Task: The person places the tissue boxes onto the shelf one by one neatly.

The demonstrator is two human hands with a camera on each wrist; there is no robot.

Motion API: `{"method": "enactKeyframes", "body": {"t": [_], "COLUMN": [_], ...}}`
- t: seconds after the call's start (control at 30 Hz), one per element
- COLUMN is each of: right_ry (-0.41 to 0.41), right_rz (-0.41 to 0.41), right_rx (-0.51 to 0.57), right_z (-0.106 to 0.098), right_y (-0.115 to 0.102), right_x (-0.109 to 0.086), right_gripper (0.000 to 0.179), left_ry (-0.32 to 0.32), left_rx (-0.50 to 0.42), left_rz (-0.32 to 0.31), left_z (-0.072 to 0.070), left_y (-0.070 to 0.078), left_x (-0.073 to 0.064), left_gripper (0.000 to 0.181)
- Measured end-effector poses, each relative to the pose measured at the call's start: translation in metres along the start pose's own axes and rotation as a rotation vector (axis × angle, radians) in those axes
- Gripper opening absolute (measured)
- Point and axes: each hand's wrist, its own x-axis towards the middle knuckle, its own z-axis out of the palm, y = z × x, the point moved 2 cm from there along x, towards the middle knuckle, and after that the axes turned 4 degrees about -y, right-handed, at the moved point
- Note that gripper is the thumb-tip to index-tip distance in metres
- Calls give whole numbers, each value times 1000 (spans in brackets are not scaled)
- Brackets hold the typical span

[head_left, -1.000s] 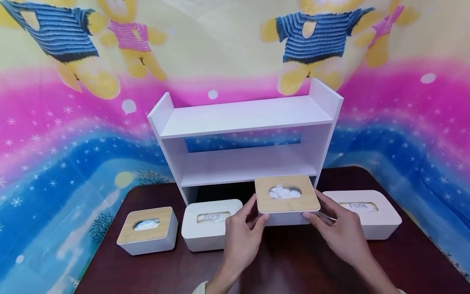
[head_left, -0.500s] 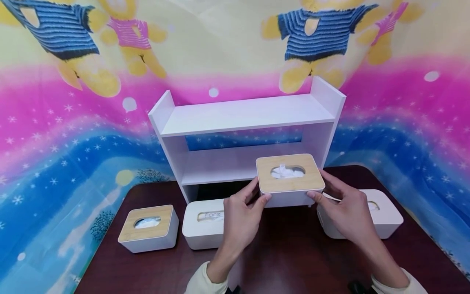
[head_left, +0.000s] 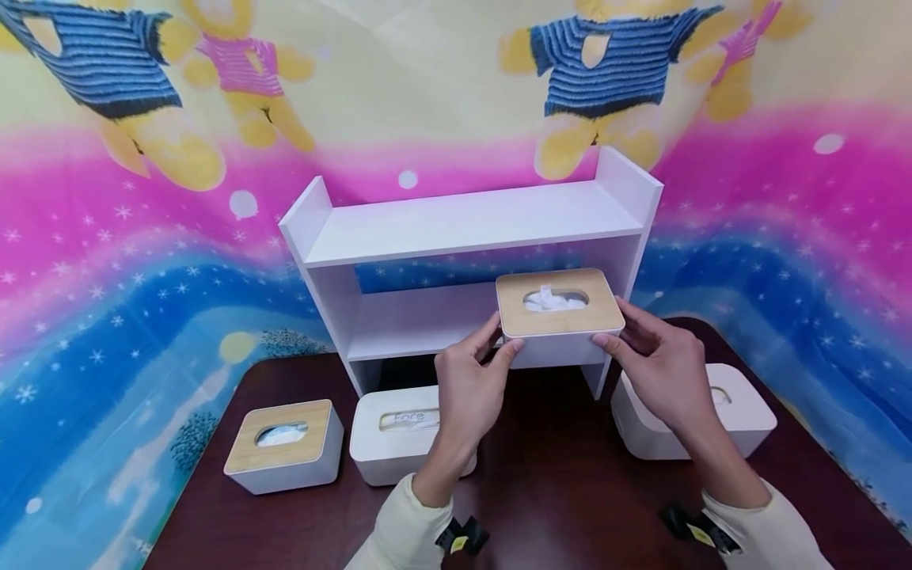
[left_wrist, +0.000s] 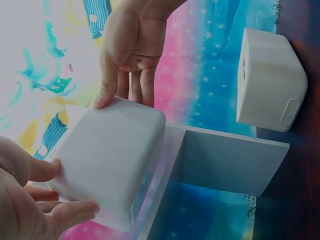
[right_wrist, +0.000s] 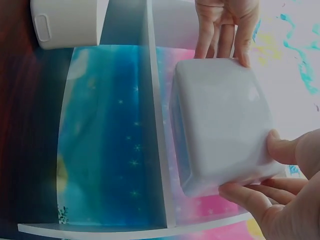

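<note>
A tissue box (head_left: 559, 352) with a bamboo-look lid and white body is held up in front of the right part of the white shelf unit (head_left: 456, 229). White tissue shows in its oval slot. My left hand (head_left: 470, 384) grips its left end, thumb on the front and fingers along the side. At the opposite end my right hand (head_left: 659, 372) holds it the same way. Both wrist views show the white tissue box body (left_wrist: 112, 155) from beneath, between the thumbs and fingers of the two hands.
Another wood-lidded tissue box (head_left: 285, 447) stands at the left of the dark table (head_left: 541, 507). A cream tissue box (head_left: 392, 439) stands behind my left forearm, and a second cream box (head_left: 741, 404) behind my right hand. A printed cloth hangs behind.
Both hands have raised the wood-lidded tissue box from low before the shelf unit to the level of its middle shelf. The other boxes stay put.
</note>
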Motion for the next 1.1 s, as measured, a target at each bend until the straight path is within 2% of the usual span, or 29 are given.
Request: {"method": "enactKeyframes", "body": {"t": [0.47, 0.7, 0.87, 1.0, 1.1], "right_ry": [125, 177, 225, 270, 285], "right_rz": [102, 88, 77, 55, 57], "right_rx": [67, 112, 133, 125, 107], "right_z": [19, 27, 30, 32, 34], "right_y": [11, 18, 21, 23, 24], "right_x": [22, 30, 34, 36, 37], "right_gripper": [60, 54, 50, 49, 49], "left_ry": [92, 104, 114, 130, 144], "left_rx": [-33, -7, 12, 48, 67], "left_rz": [27, 57, 113, 151, 150], "left_z": [18, 23, 27, 31, 32], "left_y": [-16, -22, -24, -27, -29], "left_x": [26, 34, 38, 39, 39], "left_gripper": [45, 41, 39, 38, 37]}}
